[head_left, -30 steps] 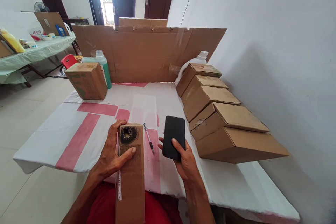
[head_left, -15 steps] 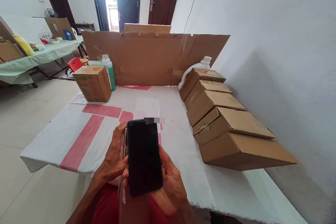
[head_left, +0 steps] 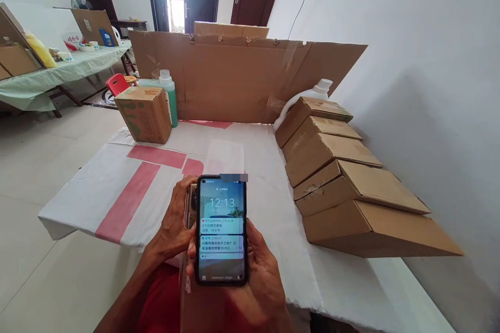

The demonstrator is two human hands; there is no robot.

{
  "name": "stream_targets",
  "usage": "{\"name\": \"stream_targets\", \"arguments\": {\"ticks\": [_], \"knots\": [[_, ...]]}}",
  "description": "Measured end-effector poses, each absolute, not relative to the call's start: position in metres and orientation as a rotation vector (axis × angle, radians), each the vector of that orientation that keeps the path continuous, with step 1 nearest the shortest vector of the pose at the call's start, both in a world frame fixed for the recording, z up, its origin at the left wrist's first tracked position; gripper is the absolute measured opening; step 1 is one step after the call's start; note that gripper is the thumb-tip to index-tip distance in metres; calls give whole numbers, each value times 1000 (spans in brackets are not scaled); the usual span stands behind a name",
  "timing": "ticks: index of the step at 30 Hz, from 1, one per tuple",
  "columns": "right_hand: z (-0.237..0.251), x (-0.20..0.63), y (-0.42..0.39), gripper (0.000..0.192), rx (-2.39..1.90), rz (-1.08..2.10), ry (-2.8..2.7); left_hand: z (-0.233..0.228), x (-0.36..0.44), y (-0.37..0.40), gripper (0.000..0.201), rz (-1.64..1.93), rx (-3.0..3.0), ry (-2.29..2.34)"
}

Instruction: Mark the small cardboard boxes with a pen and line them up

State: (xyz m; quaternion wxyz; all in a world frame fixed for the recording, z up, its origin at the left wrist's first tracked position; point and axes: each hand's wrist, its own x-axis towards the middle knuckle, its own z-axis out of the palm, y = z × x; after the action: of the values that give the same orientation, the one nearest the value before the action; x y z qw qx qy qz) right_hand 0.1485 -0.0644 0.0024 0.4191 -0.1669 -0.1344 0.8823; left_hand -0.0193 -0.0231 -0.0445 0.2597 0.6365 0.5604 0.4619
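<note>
My right hand (head_left: 261, 265) is wrapped around a black smartphone (head_left: 222, 229), its fingertips showing at the phone's left edge. The phone's lit lock screen reads 12:13, with notifications below the time. Behind and under the phone is a brown cardboard box (head_left: 203, 307), mostly hidden, above red clothing on my lap. Against the box's left side, my left hand (head_left: 174, 229) is closed with its fingers around the upper edge. Its thumb is close to the phone; whether they touch I cannot tell.
A white cloth with red marks covers the table (head_left: 258, 166). Several cardboard boxes (head_left: 375, 223) lean in a row on the right. At the back stands a cardboard panel (head_left: 230, 78). Another box (head_left: 144, 114) and a green bottle (head_left: 170, 101) are at the far left.
The phone's screen has gone from dark to lit, and the phone is more upright. The camera view has shifted slightly. Both hands keep their holds.
</note>
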Motion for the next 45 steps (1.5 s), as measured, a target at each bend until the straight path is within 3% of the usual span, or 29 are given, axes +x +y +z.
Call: {"name": "stream_targets", "arguments": {"ticks": [9,19,24,29,32,39,45], "knots": [[0,152,-66,50,-395,2224,-287,-26,-17,-25,69,1172,1842,1333],[-3,181,-57,48,-530,1979,-314,-33,-19,-23,70,1162,1834,1386],[-36,213,-27,53,-792,1756,-479,-32,-21,-20,69,1162,1742,1385],[-104,245,11,64,-1536,1061,-917,-36,-22,-16,70,1164,1639,1381],[-131,260,20,56,-1703,878,-997,-41,-25,-11,70,1168,1598,1378],[-138,274,9,32,-1943,582,-1266,-63,-29,16,74,1123,1425,1353],[-141,270,6,42,-1988,376,-1425,-95,-34,41,80,1198,1317,1354]]}}
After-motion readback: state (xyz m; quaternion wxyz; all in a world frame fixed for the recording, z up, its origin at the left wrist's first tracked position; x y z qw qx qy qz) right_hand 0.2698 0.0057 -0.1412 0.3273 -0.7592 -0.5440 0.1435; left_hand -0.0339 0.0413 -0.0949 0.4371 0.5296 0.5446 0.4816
